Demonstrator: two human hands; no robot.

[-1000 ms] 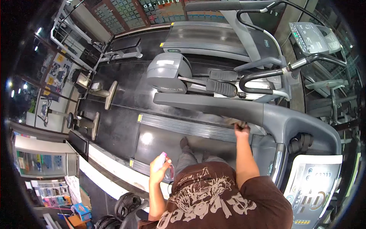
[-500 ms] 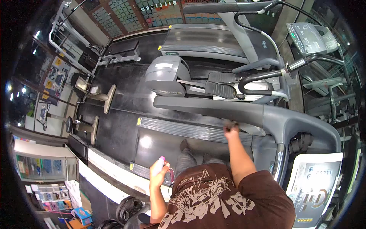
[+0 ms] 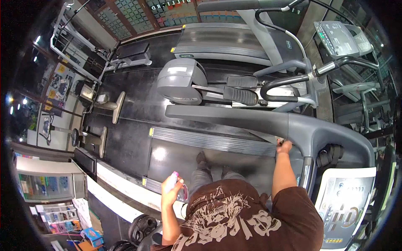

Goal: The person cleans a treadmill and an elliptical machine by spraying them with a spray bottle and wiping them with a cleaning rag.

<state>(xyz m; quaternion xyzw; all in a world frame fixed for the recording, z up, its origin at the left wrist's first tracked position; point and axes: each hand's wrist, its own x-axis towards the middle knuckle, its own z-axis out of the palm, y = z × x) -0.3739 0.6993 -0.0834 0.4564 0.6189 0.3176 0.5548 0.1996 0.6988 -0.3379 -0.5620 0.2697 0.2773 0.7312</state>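
Observation:
My left hand (image 3: 171,190) is closed around a small pale bottle with a pink top (image 3: 175,175), held up in front of my body. Something dark pink shows beside the wrist. My right arm stretches out to the treadmill's side, and my right hand (image 3: 284,146) is curled at the foot of the grey treadmill upright (image 3: 300,134), right above the ribbed side rail (image 3: 217,142). A dark patch shows at its fingers; I cannot tell what they hold. Below me, my feet in dark socks are on the black treadmill belt (image 3: 176,161).
The treadmill's console (image 3: 345,205) is at the lower right, with black straps (image 3: 330,155) in the tray beside it. Across the handrail (image 3: 226,117) stands an elliptical machine (image 3: 182,81), then another treadmill (image 3: 217,42). Weight plates (image 3: 142,228) lie at the lower left, near a display fridge (image 3: 48,184).
My right hand has moved right along the side rail to the foot of the upright. My left hand, still around the bottle, has shifted slightly left.

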